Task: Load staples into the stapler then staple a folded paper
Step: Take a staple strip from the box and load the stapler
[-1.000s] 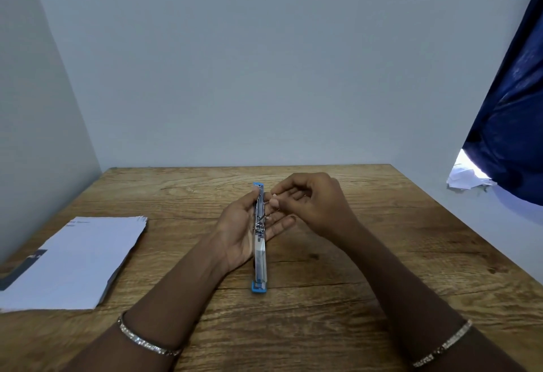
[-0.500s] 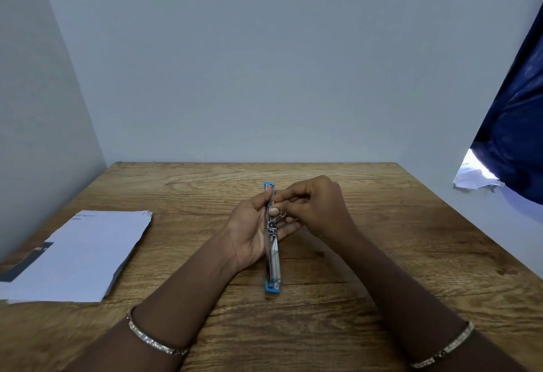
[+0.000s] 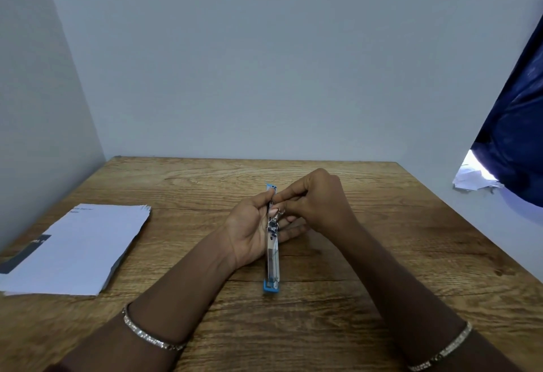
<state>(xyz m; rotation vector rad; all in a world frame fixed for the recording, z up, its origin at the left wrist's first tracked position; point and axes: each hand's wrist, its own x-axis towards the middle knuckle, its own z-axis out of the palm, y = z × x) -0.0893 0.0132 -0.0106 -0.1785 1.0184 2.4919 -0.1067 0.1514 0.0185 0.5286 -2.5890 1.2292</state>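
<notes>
Hands met over the middle of a wooden table (image 3: pixel 382 260) in the head view. The stapler (image 3: pixel 272 257) lay opened out flat in one long line, pointing straight away from the person, with a blue tip at each end and the bare metal track facing up. The left hand (image 3: pixel 249 230) grasped it from the left, palm up. The thumb lay against the far part of the track and the fingers reached under it to the right. The near blue end stuck out past the heel of that hand, low over the wood; whether it touched the table could not be told.

The right hand (image 3: pixel 320 198) was curled, knuckles up, its fingertips drawn together right at the track, just beside the left thumb. A small silvery bit showed at those fingertips. It was too small to tell whether it was a strip of staples or part of the stapler, so what that hand pinched could not be told.

A stack of white paper (image 3: pixel 76 248) lay well apart at the left edge of the table. A thin bracelet (image 3: pixel 147 332) circled the left wrist, and another bracelet (image 3: pixel 449 348) circled the right. Dark blue cloth (image 3: pixel 517 136) hung at the far right, above some crumpled white paper (image 3: pixel 473 179).
</notes>
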